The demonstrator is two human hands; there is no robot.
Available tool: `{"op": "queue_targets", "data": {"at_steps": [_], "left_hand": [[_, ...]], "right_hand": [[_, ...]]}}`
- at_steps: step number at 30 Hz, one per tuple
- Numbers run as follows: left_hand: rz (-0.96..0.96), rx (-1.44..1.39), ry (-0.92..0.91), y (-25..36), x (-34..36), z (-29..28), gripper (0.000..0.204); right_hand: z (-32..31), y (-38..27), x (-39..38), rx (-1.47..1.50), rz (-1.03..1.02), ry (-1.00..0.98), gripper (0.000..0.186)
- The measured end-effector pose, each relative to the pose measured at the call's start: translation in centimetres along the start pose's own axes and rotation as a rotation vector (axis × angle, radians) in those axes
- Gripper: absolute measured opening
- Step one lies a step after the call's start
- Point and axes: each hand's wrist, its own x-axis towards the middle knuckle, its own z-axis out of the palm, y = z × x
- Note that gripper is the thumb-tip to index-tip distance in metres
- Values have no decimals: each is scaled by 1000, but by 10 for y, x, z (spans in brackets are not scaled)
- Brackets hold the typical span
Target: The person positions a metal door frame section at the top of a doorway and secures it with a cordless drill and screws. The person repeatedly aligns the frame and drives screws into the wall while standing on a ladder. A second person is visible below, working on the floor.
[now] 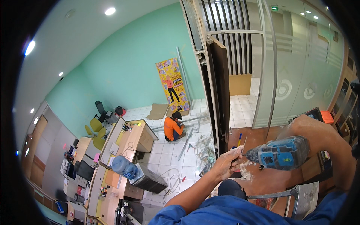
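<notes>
A blue and black cordless drill (pixel 279 153) lies on its side in front of me, its chuck toward the left. My right hand (pixel 305 129) is closed round it from behind; most of the fingers are hidden by the tool. At the chuck, my left hand (pixel 228 162) is pinched, with dusty white fingertips. A thin drill bit (pixel 245 141) sticks up between those fingertips and the chuck; whether it sits in the chuck I cannot tell. Just behind the left hand stands a blue pen-like thing (pixel 239 138).
A stepladder (pixel 305 198) is beneath me. Left of the drill rises an open wall edge with a dark door (pixel 220 90). On the tiled floor (pixel 159 157), a person in orange (pixel 171 129) crouches among metal profiles and debris. A water dispenser (pixel 148 180) and desks stand at left.
</notes>
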Motion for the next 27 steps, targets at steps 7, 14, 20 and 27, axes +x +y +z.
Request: {"op": "queue_targets", "data": {"at_steps": [7,14,20,27], "left_hand": [[-2,-110,36,10,-11,11,37],[113,-87,43,14,-12,21,39],[128,-162,40,15,-13,19,39],[237,-81,-41,23,-14,21,39]], "right_hand": [[3,2,-4,-36,19,-20,43],[9,1,-10,-9,-8,12,52],[11,-1,-19,2,1,73,49],[16,10,-17,-32,-9,55,54]]}}
